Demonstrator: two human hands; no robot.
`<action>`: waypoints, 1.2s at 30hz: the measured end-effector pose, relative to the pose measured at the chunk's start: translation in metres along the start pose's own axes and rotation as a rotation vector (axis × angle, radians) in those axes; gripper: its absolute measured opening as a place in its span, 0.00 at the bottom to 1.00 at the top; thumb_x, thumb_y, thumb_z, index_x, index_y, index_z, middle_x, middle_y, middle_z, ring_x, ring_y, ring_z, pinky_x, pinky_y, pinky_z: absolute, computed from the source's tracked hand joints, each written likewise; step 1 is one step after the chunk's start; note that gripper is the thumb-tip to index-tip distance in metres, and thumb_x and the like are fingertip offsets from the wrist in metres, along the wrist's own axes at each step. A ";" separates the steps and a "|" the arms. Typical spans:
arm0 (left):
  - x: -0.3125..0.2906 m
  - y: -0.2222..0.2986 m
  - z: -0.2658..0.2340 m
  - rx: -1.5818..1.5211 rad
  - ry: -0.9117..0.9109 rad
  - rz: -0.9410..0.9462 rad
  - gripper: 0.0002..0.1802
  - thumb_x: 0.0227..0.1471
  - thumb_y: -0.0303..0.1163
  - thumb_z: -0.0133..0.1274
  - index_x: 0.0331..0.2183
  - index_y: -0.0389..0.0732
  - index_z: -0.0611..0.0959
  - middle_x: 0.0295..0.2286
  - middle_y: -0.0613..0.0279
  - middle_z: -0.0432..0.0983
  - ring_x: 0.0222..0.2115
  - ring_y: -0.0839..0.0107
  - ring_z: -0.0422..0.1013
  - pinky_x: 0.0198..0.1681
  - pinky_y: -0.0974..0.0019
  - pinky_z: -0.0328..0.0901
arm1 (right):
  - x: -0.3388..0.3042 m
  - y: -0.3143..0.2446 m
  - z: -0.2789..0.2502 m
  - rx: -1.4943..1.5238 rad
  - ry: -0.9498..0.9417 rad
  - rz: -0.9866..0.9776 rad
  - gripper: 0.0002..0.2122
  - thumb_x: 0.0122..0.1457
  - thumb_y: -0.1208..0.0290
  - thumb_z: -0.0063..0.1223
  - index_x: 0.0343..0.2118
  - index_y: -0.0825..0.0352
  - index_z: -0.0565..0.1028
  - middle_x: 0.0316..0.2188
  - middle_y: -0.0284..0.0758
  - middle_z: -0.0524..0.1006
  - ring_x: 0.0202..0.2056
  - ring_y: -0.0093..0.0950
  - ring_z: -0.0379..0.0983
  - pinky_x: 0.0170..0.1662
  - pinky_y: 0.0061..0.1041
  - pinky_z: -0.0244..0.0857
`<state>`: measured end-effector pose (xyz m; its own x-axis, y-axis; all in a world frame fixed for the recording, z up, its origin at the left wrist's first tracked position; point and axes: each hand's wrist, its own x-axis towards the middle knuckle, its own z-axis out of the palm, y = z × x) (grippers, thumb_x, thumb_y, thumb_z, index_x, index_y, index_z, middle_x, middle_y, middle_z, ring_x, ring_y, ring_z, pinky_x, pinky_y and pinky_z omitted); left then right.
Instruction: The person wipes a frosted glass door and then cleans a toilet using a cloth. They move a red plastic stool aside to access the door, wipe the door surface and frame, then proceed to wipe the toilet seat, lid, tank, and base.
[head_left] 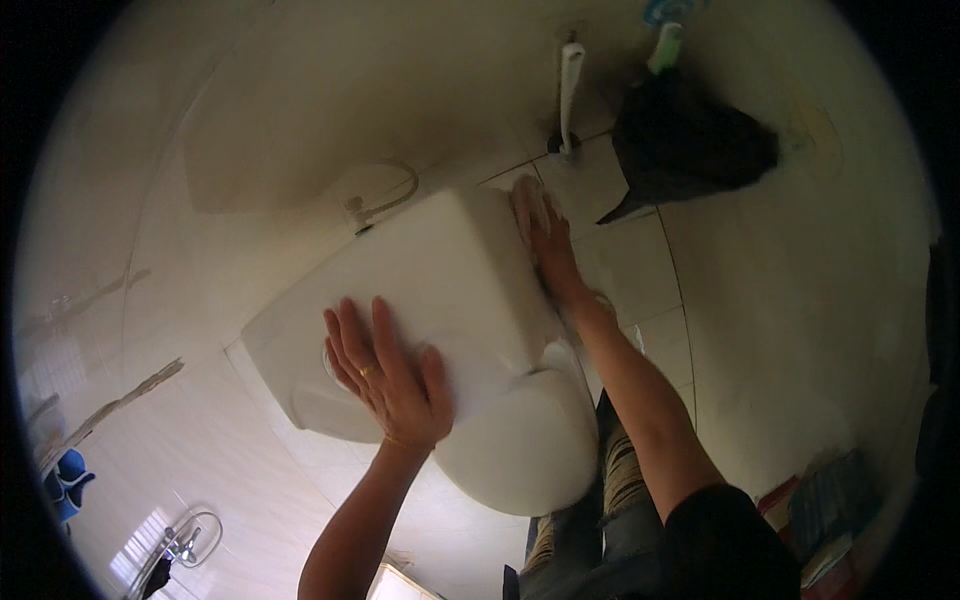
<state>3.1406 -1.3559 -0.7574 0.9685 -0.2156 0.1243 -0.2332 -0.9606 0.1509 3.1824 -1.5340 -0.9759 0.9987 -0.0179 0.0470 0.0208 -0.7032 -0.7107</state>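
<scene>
There is one toilet [480, 330], with one tank [410, 260] and one rounded lid [520, 445], which is down. Two bare hands are at it, a left hand [390, 375] with one ring [366, 371] and a right hand [545, 240]. One thin hose [410, 185] curves behind the tank, one white rod [568, 95] stands near the wall, and one black bag [690, 140] hangs beyond the right hand. One shower tap [185, 545] and a blue holder [68, 485] are on the far left.

The wall [300, 110] is pale and slightly glossy, and dark joints run between the light tiles [635, 265] of the floor. Light is brightest at lower left, dimmer at upper right. The person's dark trousers [575, 540] show below the lid, and some items at lower right are too dim to tell.

The toilet lies between and under the two hands. The left hand rests on the tank's broad top, palm down, fingers spread and thumb apart, partly covering a round button [328, 362]. The right hand lies along the tank's right side, fingers extended; its palm is hidden and the fingertips blurred, so I cannot tell whether it pinches anything
</scene>
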 end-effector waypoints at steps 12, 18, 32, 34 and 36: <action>0.007 -0.002 -0.002 0.006 -0.136 -0.032 0.34 0.50 0.43 0.34 0.54 0.29 0.56 0.55 0.32 0.43 0.56 0.39 0.42 0.56 0.40 0.36 | 0.143 0.009 0.008 0.629 -0.716 0.400 0.23 0.48 0.57 0.49 0.44 0.68 0.71 0.44 0.42 0.70 0.47 0.29 0.65 0.50 0.27 0.57; 0.000 -0.004 -0.003 -0.026 -0.113 -0.047 0.36 0.49 0.46 0.34 0.54 0.31 0.56 0.53 0.30 0.44 0.55 0.37 0.43 0.55 0.39 0.36 | 0.110 0.056 0.061 1.216 -0.679 0.833 0.26 0.54 0.51 0.44 0.51 0.64 0.67 0.46 0.41 0.69 0.45 0.34 0.66 0.49 0.31 0.58; -0.002 -0.002 0.000 -0.034 -0.110 -0.066 0.36 0.48 0.43 0.36 0.55 0.31 0.55 0.54 0.32 0.44 0.56 0.38 0.41 0.55 0.40 0.33 | -0.072 0.065 0.019 0.845 -0.581 1.141 0.38 0.55 0.39 0.30 0.60 0.65 0.44 0.59 0.42 0.50 0.58 0.38 0.48 0.57 0.35 0.47; -0.003 -0.004 0.000 -0.040 -0.111 -0.070 0.36 0.47 0.42 0.36 0.54 0.31 0.56 0.54 0.32 0.44 0.56 0.38 0.41 0.55 0.40 0.33 | -0.085 0.076 0.013 0.487 -0.758 0.898 0.34 0.57 0.45 0.32 0.59 0.67 0.49 0.57 0.42 0.54 0.56 0.36 0.52 0.54 0.35 0.51; 0.000 -0.003 0.001 -0.043 -0.102 -0.060 0.35 0.47 0.41 0.37 0.54 0.32 0.56 0.54 0.32 0.45 0.56 0.38 0.41 0.55 0.40 0.34 | -0.084 0.085 0.017 0.134 -0.897 0.617 0.30 0.58 0.50 0.33 0.57 0.68 0.53 0.55 0.42 0.58 0.54 0.35 0.57 0.52 0.35 0.55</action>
<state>3.1413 -1.3526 -0.7586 0.9841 -0.1773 0.0133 -0.1765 -0.9643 0.1976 3.1015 -1.5804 -1.0522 0.5080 0.2215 -0.8324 -0.5438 -0.6669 -0.5094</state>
